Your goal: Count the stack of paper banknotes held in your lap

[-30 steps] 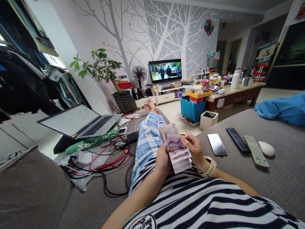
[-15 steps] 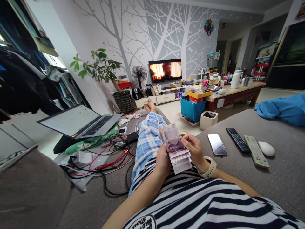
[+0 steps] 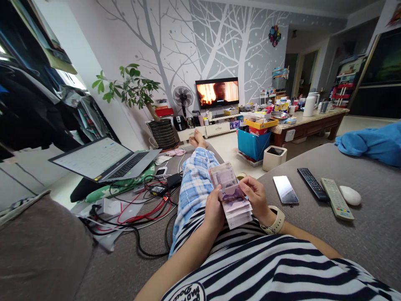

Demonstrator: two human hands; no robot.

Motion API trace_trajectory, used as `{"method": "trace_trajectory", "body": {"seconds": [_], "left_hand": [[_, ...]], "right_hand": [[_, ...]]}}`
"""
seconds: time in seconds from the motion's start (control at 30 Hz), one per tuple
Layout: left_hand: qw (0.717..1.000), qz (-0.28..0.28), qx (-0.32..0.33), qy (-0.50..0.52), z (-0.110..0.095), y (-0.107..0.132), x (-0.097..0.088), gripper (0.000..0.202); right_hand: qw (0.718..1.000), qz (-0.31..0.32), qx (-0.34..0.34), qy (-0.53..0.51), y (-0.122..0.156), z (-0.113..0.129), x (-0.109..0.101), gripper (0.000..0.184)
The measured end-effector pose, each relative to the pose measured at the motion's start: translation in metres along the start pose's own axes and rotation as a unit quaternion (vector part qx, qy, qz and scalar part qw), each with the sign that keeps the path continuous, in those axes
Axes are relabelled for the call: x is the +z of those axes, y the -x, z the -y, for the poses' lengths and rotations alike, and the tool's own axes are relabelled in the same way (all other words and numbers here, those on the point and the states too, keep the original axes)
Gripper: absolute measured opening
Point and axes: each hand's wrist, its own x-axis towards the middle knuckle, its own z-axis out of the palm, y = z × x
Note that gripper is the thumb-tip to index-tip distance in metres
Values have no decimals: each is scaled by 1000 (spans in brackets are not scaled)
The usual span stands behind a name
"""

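Note:
A folded stack of banknotes (image 3: 236, 205), purple ones with a "5" among them, is held over my lap. My left hand (image 3: 214, 209) is closed around the stack's left side, its thumb lying on top. My right hand (image 3: 253, 193) pinches the right edge of a purple note near the fold; its curled fingers hide part of that edge. Paler notes stick up beyond the fold, and several layered ends fan out toward my striped shirt (image 3: 282, 259). A light watch is on my right wrist.
On the sofa to the right lie a phone (image 3: 285, 189), two remote controls (image 3: 336, 198) and a white mouse (image 3: 350, 195). At left are a laptop (image 3: 106, 161) and tangled cables (image 3: 150, 209). Beyond stand a blue box (image 3: 253, 144) and a small bin (image 3: 274, 159).
The top purple note has bent over and shifted slightly between my fingers. Both hands have stayed almost in place.

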Motion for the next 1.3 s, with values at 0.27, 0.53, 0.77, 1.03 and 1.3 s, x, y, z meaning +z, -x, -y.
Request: {"method": "trace_trajectory", "body": {"seconds": [0.27,0.53,0.77,1.03,1.3], "left_hand": [[999,-5,-27,27,-6,4,7,34],[999,-1,-22,33,-7,7,6,28],[999,-11,-32,42,-1,2,4,35],[999,-25,-24,31,-5,4,6,29],[1000,-25,8,-2,0,-2,1,31]], "right_hand": [[1000,6,-5,-11,-1,-2,-1,31],[996,-78,36,21,-8,-11,-1,32],[997,-43,40,52,-10,-12,-3,40],[997,-39,42,51,-9,-12,-3,39],[998,-38,23,44,-8,-9,-2,41]]}}
